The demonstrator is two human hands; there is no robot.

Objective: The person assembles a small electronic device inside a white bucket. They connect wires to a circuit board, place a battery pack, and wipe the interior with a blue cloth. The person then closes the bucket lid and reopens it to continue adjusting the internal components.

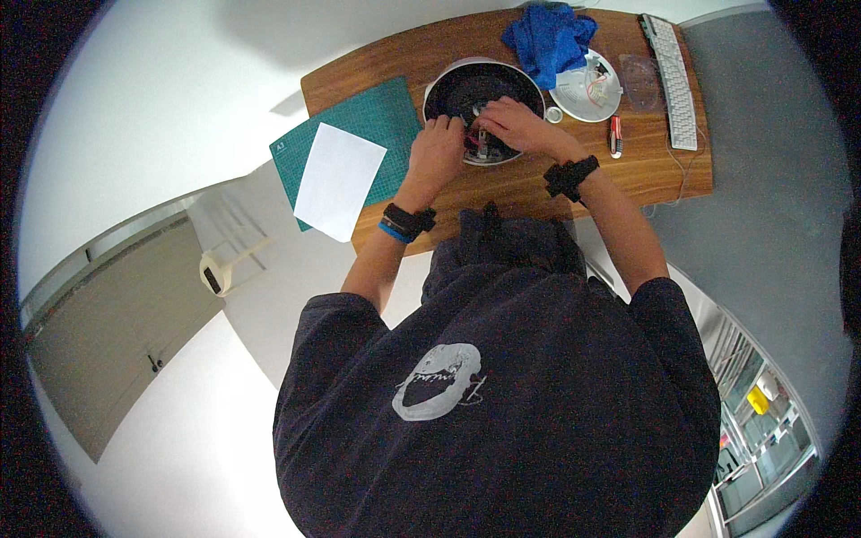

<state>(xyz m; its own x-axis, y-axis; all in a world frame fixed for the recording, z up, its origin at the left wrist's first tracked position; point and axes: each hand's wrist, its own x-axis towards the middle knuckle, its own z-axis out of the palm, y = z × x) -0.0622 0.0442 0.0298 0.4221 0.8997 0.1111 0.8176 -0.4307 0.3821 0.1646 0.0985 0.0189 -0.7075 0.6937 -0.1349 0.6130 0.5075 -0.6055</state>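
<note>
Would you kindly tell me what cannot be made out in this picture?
Head view:
- Left hand: fingertips hidden by the hand itself.
- Parts inside the dark round container: too small, partly behind the right hand.
- Green mat: partly under the white sheet.
- White round cover: upper edge hidden by the blue cloth.

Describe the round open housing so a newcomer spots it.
On the wood-grain desk, look right of the green mat. The open round housing sits there, with the left hand and right hand at it. Its black interior sets it apart from the smaller white dish to its right.
</note>
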